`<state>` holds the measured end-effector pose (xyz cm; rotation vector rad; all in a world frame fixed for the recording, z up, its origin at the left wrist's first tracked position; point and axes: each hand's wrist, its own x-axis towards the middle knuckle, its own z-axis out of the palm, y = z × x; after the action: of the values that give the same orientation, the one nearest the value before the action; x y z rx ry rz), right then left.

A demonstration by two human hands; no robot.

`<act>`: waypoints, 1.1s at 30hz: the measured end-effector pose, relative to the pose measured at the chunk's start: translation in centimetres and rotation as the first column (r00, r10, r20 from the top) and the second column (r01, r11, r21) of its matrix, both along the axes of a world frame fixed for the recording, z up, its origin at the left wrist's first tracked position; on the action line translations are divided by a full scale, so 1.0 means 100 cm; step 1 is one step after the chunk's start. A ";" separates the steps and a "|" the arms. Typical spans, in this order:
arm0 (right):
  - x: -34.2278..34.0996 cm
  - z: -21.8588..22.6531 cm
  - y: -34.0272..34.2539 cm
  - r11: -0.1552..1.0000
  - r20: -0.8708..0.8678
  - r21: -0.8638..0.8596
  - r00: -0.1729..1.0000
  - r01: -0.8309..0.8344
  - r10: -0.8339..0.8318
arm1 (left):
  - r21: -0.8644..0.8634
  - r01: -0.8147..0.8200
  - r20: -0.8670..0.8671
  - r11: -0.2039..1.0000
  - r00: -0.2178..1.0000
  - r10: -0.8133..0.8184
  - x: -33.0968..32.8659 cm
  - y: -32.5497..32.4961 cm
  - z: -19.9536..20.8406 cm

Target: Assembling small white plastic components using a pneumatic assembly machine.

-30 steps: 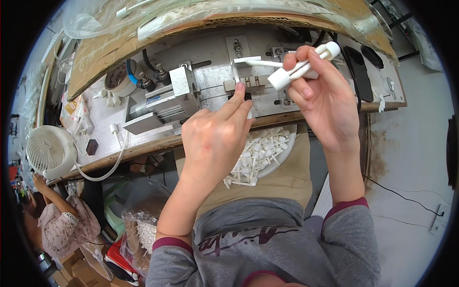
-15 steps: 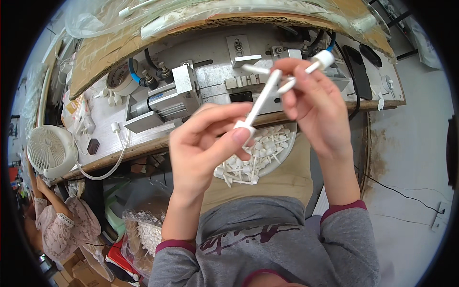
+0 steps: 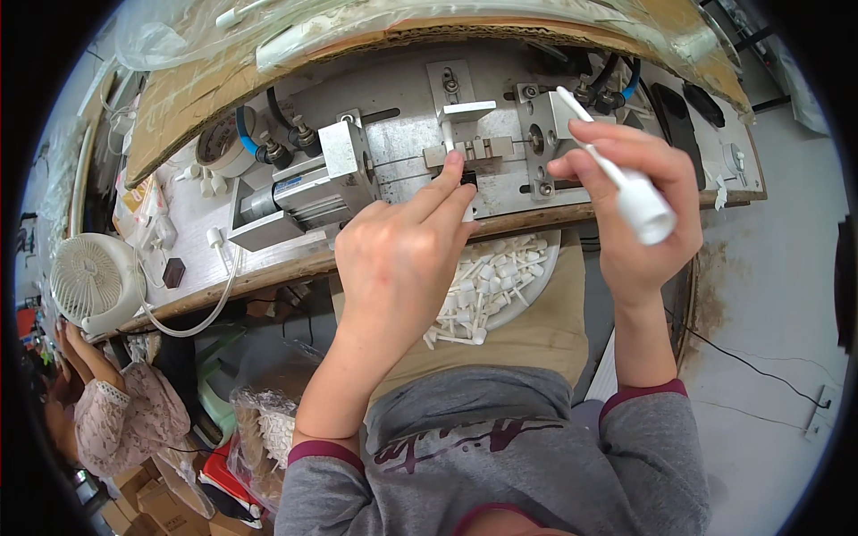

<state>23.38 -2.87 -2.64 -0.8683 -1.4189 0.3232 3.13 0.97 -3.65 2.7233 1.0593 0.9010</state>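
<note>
My right hand is closed around a white plastic stem with a wide round cap; its thin end points up and away, past the fingers. My left hand reaches over the bench edge, index and middle fingers stretched out. Its index fingertip presses on a white stemmed piece lying across the small metal clamp block. A bit of white shows under the middle finger; the left thumb is hidden. Metal cylinder housings flank the block, the left one and the right one.
A white bowl of similar white pieces sits on my lap below the bench edge. On the left stand a small white fan and a tape roll. Cardboard overhangs the back. Another person is at far left.
My left hand has moved a white piece from mid-air onto the clamp block, its fingers now stretched out. The right hand has lowered slightly and turned its piece, cap now toward me.
</note>
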 end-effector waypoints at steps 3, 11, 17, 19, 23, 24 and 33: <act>0.010 -0.002 0.007 0.970 0.309 0.135 0.921 0.204 -0.237 | -0.021 -0.032 0.008 0.999 0.999 0.032 -0.001 -0.003 -0.006; 0.009 -0.012 0.021 0.864 0.563 0.487 0.710 0.127 -0.422 | -0.496 0.257 0.485 0.830 0.874 0.020 -0.004 -0.009 0.012; -0.003 -0.006 0.019 0.859 0.574 0.498 0.700 0.114 -0.426 | -0.321 0.267 0.507 0.909 0.859 -0.073 -0.010 -0.020 0.030; -0.005 -0.006 0.022 0.869 0.490 0.466 0.770 0.165 -0.408 | -0.285 0.149 0.390 0.947 0.921 -0.027 -0.011 -0.018 0.022; 0.001 -0.002 0.012 0.951 0.428 0.264 0.864 0.160 -0.264 | -0.088 -0.026 0.097 0.996 0.995 0.034 -0.006 -0.011 -0.002; -0.001 -0.003 0.009 0.961 0.400 0.222 0.884 0.163 -0.242 | -0.028 -0.030 0.011 0.999 0.999 0.030 -0.005 -0.009 -0.006; -0.015 0.006 -0.005 0.995 0.125 -0.051 0.989 0.087 -0.080 | 0.069 0.016 -0.171 0.997 0.985 -0.004 0.005 0.003 0.012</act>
<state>21.85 -3.36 -2.05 -1.0058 -1.4879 0.2503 3.68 1.23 -2.49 2.9058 1.0593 0.7274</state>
